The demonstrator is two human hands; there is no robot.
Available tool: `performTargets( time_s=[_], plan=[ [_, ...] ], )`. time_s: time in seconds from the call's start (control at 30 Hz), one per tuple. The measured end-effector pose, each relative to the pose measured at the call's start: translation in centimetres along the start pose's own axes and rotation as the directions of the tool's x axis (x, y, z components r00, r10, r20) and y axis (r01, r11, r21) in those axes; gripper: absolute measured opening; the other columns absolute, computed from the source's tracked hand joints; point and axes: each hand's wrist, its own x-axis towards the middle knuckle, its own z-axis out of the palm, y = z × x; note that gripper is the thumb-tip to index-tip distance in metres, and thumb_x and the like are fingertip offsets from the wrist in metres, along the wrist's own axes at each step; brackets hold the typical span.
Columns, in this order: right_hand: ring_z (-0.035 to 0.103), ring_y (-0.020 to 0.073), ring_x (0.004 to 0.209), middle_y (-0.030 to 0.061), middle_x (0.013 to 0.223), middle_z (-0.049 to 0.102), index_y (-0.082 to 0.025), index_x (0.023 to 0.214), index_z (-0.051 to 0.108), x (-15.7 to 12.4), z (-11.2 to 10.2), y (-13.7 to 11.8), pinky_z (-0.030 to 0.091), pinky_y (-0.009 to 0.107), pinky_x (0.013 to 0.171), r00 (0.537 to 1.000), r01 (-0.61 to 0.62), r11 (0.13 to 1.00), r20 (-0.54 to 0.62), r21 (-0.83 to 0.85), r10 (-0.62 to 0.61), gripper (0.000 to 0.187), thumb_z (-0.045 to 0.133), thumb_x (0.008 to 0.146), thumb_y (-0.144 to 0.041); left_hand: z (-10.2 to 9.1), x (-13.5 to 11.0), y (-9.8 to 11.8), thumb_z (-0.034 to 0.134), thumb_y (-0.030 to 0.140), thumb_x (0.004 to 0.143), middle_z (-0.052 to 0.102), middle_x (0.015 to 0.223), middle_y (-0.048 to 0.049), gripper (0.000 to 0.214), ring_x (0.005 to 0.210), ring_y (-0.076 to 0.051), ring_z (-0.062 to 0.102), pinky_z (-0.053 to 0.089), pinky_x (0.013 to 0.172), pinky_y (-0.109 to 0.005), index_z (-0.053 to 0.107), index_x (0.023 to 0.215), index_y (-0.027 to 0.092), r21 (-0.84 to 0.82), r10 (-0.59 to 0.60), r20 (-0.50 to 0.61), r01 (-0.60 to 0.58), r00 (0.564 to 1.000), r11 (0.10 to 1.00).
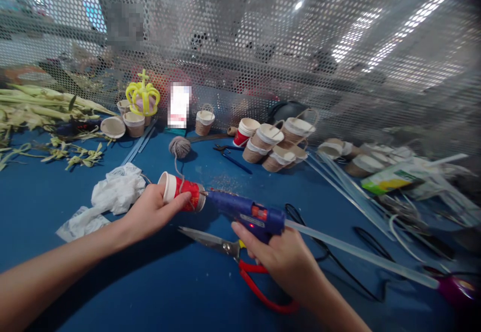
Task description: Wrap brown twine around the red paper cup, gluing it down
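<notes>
My left hand [150, 213] is closed around a red paper cup [184, 193] lying on its side, white rim to the left. A strand of grey yarn runs from the cup up to a small yarn ball [179, 146]. My right hand [283, 259] grips a blue glue gun [244, 213], its nozzle touching the cup's base. A clear glue stick [356, 254] sticks out of the gun's back toward the right. Red-handled scissors [240, 257] lie on the blue table [158, 292] just under the gun.
Several yarn-wrapped cups [274, 144] cluster behind, with more at the right. A yellow crown ornament [143, 96] and palm leaves [41, 109] sit at the back left. Crumpled white plastic [116, 192] lies left of my hand. Glue sticks, cables and a mesh screen [300, 46] border the work area.
</notes>
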Motion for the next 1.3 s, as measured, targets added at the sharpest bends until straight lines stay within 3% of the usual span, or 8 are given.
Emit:
performTargets(
  time_s=[0.13,0.23,0.33,0.43,0.53,0.77,1.07,1.3],
  plan=[
    [0.059,0.0167,0.055,0.0027,0.056,0.061,-0.02,0.075,0.065,0.2,0.2,0.3,0.047,0.028,0.052,0.968,0.238,0.924,-0.005,-0.3,-0.251,0.022,0.046,0.08,-0.029,0.0,-0.1,-0.3,0.048,0.037,0.078,0.059,0.062,-0.0035,0.031,0.055,-0.013,0.047,0.037,0.05,-0.021,0.065,0.076,0.012,0.058,0.023,0.045,-0.026,0.999,0.998],
    [0.058,0.0161,0.053,0.0016,0.052,0.059,-0.021,0.084,0.066,0.1,-0.2,0.7,0.047,0.03,0.054,0.924,0.371,0.852,0.055,-0.368,-0.379,0.027,0.04,0.079,-0.016,-0.1,-0.1,-0.4,0.044,0.039,0.079,0.061,0.066,-0.0046,0.035,0.056,-0.013,0.049,0.039,0.053,-0.023,0.065,0.08,0.011,0.074,0.011,0.064,-0.016,0.998,0.997],
    [0.054,0.014,0.044,-0.0014,0.04,0.051,-0.02,0.087,0.067,-0.2,-0.7,0.7,0.045,0.027,0.049,0.78,0.57,0.58,0.162,-0.583,-0.604,0.041,0.033,0.075,0.0,-0.1,0.1,-0.3,0.044,0.039,0.079,0.063,0.07,-0.0053,0.035,0.059,-0.014,0.051,0.041,0.056,-0.024,0.064,0.08,0.01,0.02,0.0,0.061,-0.001,0.998,1.0],
    [0.057,0.0161,0.05,-0.0012,0.039,0.051,-0.022,0.086,0.067,-0.4,-0.8,0.3,0.045,0.028,0.05,0.676,0.591,0.326,0.232,-0.738,-0.699,0.044,0.035,0.071,0.004,-0.1,0.2,0.0,0.045,0.039,0.078,0.064,0.072,-0.006,0.034,0.065,-0.015,0.054,0.043,0.06,-0.024,0.063,0.077,0.01,-0.08,-0.019,0.075,0.025,0.997,0.996],
    [0.06,0.0192,0.061,0.0004,0.047,0.057,-0.025,0.083,0.066,-0.6,-0.5,-0.2,0.045,0.029,0.054,0.711,0.553,0.352,0.207,-0.755,-0.672,0.035,0.043,0.072,-0.001,-0.1,0.4,0.1,0.046,0.038,0.077,0.064,0.067,-0.0039,0.032,0.061,-0.013,0.053,0.043,0.059,-0.023,0.062,0.07,0.011,-0.14,-0.04,0.076,0.05,0.996,0.989],
    [0.058,0.0147,0.053,0.0024,0.056,0.06,-0.023,0.07,0.065,-0.6,-0.4,-2.2,0.045,0.024,0.048,0.888,0.38,0.651,0.062,-0.657,-0.456,0.026,0.042,0.08,-0.014,0.0,0.6,-0.2,0.049,0.04,0.074,0.058,0.055,0.0008,0.031,0.049,-0.008,0.044,0.035,0.047,-0.019,0.059,0.062,0.013,-0.2,-0.138,0.052,0.146,0.989,0.969],
    [0.056,0.0112,0.047,0.002,0.056,0.061,-0.022,0.066,0.064,-0.8,-0.1,-2.3,0.045,0.019,0.044,0.901,0.349,0.718,0.006,-0.602,-0.433,0.024,0.045,0.08,-0.015,-0.1,0.6,-0.5,0.051,0.041,0.072,0.05,0.051,0.0032,0.03,0.047,-0.008,0.038,0.029,0.045,-0.02,0.056,0.061,0.013,-0.232,-0.171,0.022,0.171,0.985,0.958],
    [0.057,0.0112,0.047,0.0013,0.055,0.061,-0.022,0.066,0.063,-0.6,-0.2,-2.9,0.045,0.019,0.043,0.905,0.362,0.731,0.03,-0.578,-0.424,0.025,0.044,0.08,-0.013,-0.1,0.6,-0.2,0.052,0.041,0.072,0.06,0.059,-0.0002,0.029,0.052,-0.01,0.047,0.035,0.051,-0.021,0.059,0.065,0.013,-0.284,-0.178,0.075,0.192,0.981,0.939]
  ],
)
